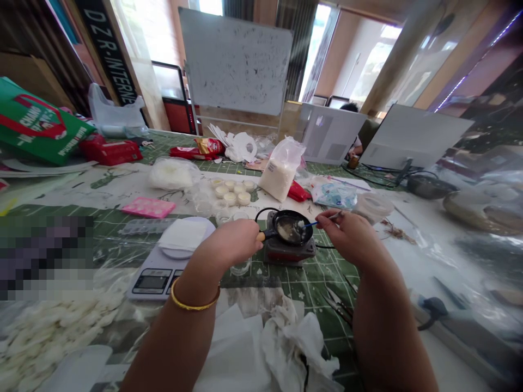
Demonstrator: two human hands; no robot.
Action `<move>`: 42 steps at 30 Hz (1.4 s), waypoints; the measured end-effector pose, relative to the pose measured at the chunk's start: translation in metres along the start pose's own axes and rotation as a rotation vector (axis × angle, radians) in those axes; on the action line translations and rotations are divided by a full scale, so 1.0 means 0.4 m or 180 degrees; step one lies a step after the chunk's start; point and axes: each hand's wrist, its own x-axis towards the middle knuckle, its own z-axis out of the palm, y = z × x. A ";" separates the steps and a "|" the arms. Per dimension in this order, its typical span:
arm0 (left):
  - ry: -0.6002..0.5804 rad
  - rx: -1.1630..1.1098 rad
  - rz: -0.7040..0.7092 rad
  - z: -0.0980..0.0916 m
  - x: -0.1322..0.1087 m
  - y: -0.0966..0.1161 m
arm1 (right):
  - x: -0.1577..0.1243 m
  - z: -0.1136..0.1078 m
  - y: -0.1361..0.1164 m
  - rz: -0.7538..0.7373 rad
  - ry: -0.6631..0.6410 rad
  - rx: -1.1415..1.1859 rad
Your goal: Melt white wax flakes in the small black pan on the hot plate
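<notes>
Crumpled white paper (294, 337) lies closest, below both wrists. The left hand (232, 239) is closed tight round the handle of a small black pan (291, 226), likely so it does not wobble on the little heater (288, 251) under it. The right hand (347, 231) pinches a thin blue stick (317, 222), its tip in the pan. The fist hides most of the handle. The stuff in the pan is hard to make out.

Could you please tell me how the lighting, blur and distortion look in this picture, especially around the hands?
Head view: the left hand, right hand, blue stick and small black pan at centre are fairly sharp in soft daylight; the windows behind are blown out; the edges bow and smear, worst at the right around the laptop; a pixelated block masks the left.
</notes>
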 end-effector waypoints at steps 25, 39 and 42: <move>0.0025 0.0023 -0.0038 0.004 0.001 -0.003 | -0.019 -0.006 -0.034 -0.0405 -0.0398 0.0295; -0.0021 -0.0044 -0.0061 0.002 0.001 0.000 | -0.012 -0.006 -0.022 -0.0106 -0.0278 0.0157; -0.0058 -0.0029 -0.0034 0.000 0.001 0.003 | -0.019 -0.013 -0.022 -0.0253 -0.0525 0.0338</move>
